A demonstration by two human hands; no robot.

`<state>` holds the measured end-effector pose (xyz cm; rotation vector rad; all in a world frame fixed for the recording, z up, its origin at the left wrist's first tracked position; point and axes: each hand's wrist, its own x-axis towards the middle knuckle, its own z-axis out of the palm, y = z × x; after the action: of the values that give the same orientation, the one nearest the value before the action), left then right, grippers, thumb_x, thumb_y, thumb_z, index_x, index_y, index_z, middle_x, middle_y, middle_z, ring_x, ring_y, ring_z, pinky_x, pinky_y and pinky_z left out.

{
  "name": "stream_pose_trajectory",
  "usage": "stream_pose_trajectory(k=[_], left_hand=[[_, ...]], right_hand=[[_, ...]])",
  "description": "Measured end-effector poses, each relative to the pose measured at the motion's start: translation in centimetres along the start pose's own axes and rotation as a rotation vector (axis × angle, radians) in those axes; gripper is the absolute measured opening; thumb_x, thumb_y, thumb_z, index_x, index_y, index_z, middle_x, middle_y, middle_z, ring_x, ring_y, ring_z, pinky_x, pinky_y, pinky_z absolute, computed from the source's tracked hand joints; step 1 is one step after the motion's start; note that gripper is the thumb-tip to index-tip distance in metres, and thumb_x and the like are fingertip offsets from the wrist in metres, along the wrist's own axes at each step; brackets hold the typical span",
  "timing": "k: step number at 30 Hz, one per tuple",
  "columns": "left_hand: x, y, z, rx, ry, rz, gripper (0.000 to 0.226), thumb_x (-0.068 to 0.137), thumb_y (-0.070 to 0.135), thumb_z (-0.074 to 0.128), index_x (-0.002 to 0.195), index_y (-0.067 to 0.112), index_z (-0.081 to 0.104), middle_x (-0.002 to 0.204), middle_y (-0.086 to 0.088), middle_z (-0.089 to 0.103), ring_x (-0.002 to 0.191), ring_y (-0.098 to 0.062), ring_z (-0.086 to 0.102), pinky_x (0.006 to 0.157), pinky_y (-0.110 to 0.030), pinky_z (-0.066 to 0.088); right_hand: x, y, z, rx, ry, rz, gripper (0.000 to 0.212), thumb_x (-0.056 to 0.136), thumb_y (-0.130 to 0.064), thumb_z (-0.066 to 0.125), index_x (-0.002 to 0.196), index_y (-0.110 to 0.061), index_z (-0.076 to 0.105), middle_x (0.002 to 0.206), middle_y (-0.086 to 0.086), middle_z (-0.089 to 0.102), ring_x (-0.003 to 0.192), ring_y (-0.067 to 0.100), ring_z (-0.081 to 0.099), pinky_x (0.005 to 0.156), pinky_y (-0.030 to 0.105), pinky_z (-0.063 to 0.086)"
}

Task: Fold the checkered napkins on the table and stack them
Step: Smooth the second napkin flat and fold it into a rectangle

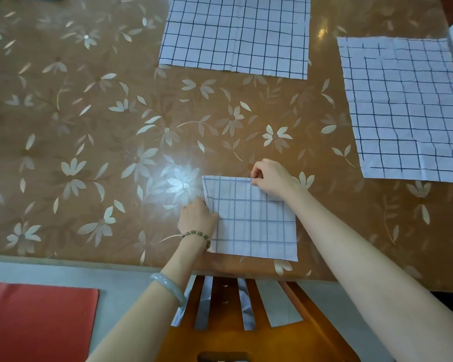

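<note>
A: Now, where was the folded napkin [251, 220] noted, and by what was it held?

B: It was logged lying flat on the table [89, 126], between the two grips. Its far edge was pinched near the corner by the right hand [271, 178], thumb and fingers closed on the cloth. Its left edge was taken by the left hand [198, 218], fingers curled at the fold. The fingertips were hidden, so that grasp was judged, not confirmed.

A: Handling properties?

B: Thin, light, limp cloth was inferred. It was judged that creases would be held only weakly, and that the layers could be slid apart on the glossy tabletop if dragged. Hold was thought best taken at corners and edges, all layers pinched together, with the middle left for pressing flat.

A: What remained?

B: Two pieces were seen unfolded: the far napkin [236, 35], well beyond the right-hand grip, and the side napkin [406, 108], away to its right. No stack was yet formed. A chair back [246, 322] was noted nearer than both grips.
</note>
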<state>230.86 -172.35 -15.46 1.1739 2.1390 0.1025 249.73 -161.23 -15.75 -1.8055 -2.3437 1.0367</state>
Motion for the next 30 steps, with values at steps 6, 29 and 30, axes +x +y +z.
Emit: stream_pose_trajectory(k=[6, 29, 30], left_hand=[[0.8, -0.5, -0.9, -0.167, -0.115, 0.012, 0.014, 0.082, 0.022, 0.059, 0.087, 0.009, 0.059, 0.08, -0.003, 0.066, 0.075, -0.022, 0.064, 0.063, -0.031, 0.051], [10.9, 10.0, -5.4, 0.238, -0.191, 0.565, 0.02, 0.083, 0.014, 0.057, 0.1, 0.017, 0.068, 0.099, 0.0, 0.067, 0.093, -0.021, 0.061, 0.072, -0.027, 0.044], [11.1, 9.9, -5.2, 0.23, -0.191, 0.567, 0.02, 0.083, 0.018, 0.059, 0.101, 0.018, 0.067, 0.102, 0.0, 0.067, 0.097, -0.021, 0.061, 0.076, -0.029, 0.046]], right_hand=[[0.3, -0.1, -0.9, 0.081, -0.077, 0.071, 0.005, 0.084, -0.012, 0.066, 0.082, -0.008, 0.065, 0.08, -0.009, 0.053, 0.075, 0.014, 0.054, 0.06, 0.022, 0.038], [-7.8, 1.8, 1.0, 0.433, 0.084, 0.529, 0.015, 0.08, -0.02, 0.07, 0.077, -0.005, 0.07, 0.056, 0.003, 0.063, 0.039, 0.005, 0.054, 0.045, 0.017, 0.041], [-7.9, 1.7, 0.9, 0.42, 0.078, 0.525, 0.015, 0.08, -0.02, 0.07, 0.078, -0.005, 0.07, 0.057, 0.003, 0.063, 0.042, 0.006, 0.055, 0.046, 0.018, 0.042]])
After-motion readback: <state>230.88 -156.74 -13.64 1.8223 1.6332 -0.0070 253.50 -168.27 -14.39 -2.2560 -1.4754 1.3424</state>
